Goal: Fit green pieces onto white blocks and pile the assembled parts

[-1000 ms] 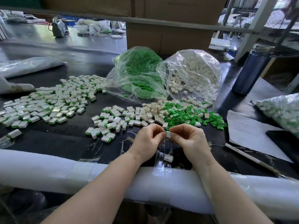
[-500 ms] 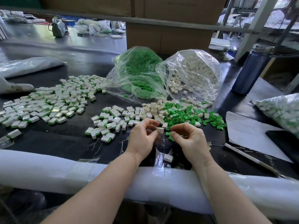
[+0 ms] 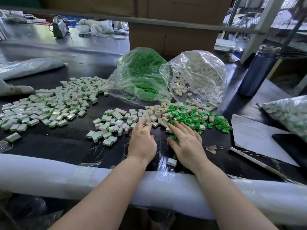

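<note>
Black and shiny, the worktable point(image 3: 54, 146) has a white padded roll point(image 3: 49, 176) along its near edge, and both forearms lie across this roll. The left hand point(image 3: 142, 140) reaches forward with fingers bent down onto the near edge of the loose white blocks point(image 3: 157, 113); whether it pinches one I cannot tell. The right hand point(image 3: 187, 141) is flat with the fingers spread, resting on the loose green pieces point(image 3: 196, 117) at their near side. One single white block point(image 3: 172, 161) lies alone between the two wrists. Just left of the left hand is a small group of assembled parts point(image 3: 108, 128), and farther left a much larger pile point(image 3: 49, 105); both are too many to count. Bare black surface stays free in front of these piles, near the roll. Behind stand two open clear bags, one of green pieces point(image 3: 142, 77) and one of white blocks point(image 3: 199, 75), touching each other. At the right lie a paper sheet point(image 3: 252, 135), a white stick point(image 3: 259, 163), a third bag point(image 3: 289, 113) and a dark blue bottle point(image 3: 257, 70).
</note>
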A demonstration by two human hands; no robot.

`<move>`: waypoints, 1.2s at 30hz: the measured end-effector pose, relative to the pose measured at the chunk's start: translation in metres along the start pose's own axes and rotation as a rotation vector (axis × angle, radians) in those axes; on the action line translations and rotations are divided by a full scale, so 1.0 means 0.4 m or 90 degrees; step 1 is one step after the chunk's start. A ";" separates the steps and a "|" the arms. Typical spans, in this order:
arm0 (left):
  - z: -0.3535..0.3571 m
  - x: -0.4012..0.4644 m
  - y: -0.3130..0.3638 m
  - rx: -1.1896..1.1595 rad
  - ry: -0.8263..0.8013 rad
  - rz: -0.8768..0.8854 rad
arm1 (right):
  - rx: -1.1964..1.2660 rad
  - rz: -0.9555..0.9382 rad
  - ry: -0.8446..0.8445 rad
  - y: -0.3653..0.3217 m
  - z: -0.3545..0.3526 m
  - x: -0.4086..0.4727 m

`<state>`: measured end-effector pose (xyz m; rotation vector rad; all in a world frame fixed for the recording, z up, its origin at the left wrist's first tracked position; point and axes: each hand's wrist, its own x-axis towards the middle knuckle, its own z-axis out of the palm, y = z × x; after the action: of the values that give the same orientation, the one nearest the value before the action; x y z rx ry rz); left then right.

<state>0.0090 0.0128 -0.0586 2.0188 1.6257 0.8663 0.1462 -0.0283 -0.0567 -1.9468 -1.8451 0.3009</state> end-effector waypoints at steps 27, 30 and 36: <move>-0.011 -0.015 0.017 -0.156 -0.053 0.067 | -0.033 0.053 0.128 0.006 -0.004 -0.007; -0.011 -0.016 0.016 -0.155 -0.067 0.066 | -0.078 0.041 0.132 0.005 0.000 -0.006; -0.012 -0.017 0.016 -0.134 -0.074 0.080 | -0.130 0.068 0.172 0.005 0.001 -0.004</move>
<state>0.0095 0.0045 -0.0524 1.9990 1.3003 0.9052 0.1478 -0.0298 -0.0582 -2.1067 -1.6530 -0.1196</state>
